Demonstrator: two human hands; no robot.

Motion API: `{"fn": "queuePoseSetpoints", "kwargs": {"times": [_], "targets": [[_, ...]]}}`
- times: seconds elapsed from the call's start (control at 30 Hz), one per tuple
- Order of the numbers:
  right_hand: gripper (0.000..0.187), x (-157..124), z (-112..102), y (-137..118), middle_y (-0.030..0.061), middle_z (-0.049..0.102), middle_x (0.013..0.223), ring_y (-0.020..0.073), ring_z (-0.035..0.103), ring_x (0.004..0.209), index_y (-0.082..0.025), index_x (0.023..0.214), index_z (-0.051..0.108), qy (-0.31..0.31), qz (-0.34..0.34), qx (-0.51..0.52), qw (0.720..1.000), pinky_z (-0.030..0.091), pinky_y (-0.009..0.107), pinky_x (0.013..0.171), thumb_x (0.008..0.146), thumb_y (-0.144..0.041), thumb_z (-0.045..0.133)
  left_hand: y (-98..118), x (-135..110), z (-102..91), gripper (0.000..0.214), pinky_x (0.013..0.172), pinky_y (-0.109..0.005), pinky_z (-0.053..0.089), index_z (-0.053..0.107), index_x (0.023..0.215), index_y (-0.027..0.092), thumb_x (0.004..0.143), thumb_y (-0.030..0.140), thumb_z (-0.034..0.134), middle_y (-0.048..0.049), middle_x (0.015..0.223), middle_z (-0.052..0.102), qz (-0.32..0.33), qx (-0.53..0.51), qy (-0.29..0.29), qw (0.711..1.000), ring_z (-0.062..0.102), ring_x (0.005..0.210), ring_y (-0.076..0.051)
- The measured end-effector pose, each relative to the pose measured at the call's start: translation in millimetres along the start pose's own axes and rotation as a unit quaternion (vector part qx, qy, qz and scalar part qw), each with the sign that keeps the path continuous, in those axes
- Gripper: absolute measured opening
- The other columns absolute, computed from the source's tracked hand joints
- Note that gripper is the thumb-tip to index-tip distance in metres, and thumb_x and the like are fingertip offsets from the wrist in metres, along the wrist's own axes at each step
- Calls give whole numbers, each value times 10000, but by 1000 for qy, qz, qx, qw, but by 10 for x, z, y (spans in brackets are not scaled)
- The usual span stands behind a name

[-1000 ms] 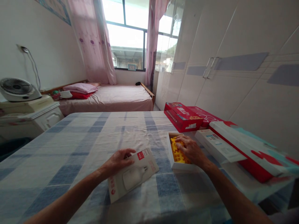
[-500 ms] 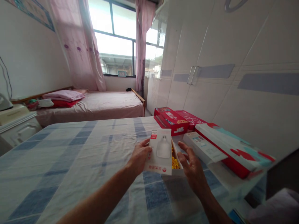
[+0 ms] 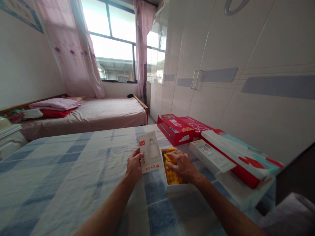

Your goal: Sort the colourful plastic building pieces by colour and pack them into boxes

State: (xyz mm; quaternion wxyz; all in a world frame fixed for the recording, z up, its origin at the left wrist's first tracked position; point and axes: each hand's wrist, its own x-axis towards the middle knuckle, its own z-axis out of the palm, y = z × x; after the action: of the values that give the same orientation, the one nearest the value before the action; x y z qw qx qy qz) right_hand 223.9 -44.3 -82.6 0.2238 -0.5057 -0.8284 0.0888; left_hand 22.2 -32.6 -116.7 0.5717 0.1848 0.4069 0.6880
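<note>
My left hand (image 3: 134, 165) grips the left edge of a white box lid (image 3: 151, 152) with a light bulb picture on it, holding it tilted up beside the open box. My right hand (image 3: 180, 165) lies flat on yellow waffle-like pieces (image 3: 171, 177) that fill the open white box (image 3: 175, 188), fingers spread over them. Both sit on a table covered by a blue and white checked cloth (image 3: 73, 183).
Two red boxes (image 3: 176, 128) and a long white and red box (image 3: 236, 160) lie along the table's right side, with a flat white box (image 3: 211, 156) leaning against them. A white wardrobe (image 3: 221, 82) stands at the right. A bed (image 3: 98, 113) lies beyond the table under the window.
My left hand lifted the lid off the cloth and carried it right, over the box, then set it back to the box's left. My right hand left the yellow pieces and returned to them.
</note>
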Motion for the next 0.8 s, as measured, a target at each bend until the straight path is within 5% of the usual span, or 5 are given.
{"fn": "queuePoseSetpoints", "kwargs": {"times": [0.2,0.4,0.5,0.8], "targets": [[304,22,-36,98,67,698,988,204,634,921,-221,1032,656,44,71,-6,997,451,323,824,839,-238,421,-67,38,-94,364,569,-240,530,625,914,152,576,35,556,7,701,707,5,-13,-9,1000,647,573,-137],[310,118,-158,98,64,699,957,192,653,873,-192,1086,604,154,132,79,976,483,299,786,821,-247,452,-86,85,-108,361,576,-260,539,613,905,162,577,25,550,20,670,699,8,-15,-1,1000,653,570,-147],[305,166,-95,48,69,700,912,186,655,830,-178,1081,604,125,153,86,977,483,285,759,816,-254,474,-83,75,-106,363,582,-267,544,604,916,159,582,27,550,19,676,700,8,-15,-3,1000,653,569,-147],[265,98,18,1,67,662,945,171,615,888,-194,939,679,60,73,-15,995,436,262,839,852,-210,430,-85,66,-113,390,563,-238,529,612,943,148,583,15,546,3,718,711,13,-15,-7,1000,651,581,-138]]}}
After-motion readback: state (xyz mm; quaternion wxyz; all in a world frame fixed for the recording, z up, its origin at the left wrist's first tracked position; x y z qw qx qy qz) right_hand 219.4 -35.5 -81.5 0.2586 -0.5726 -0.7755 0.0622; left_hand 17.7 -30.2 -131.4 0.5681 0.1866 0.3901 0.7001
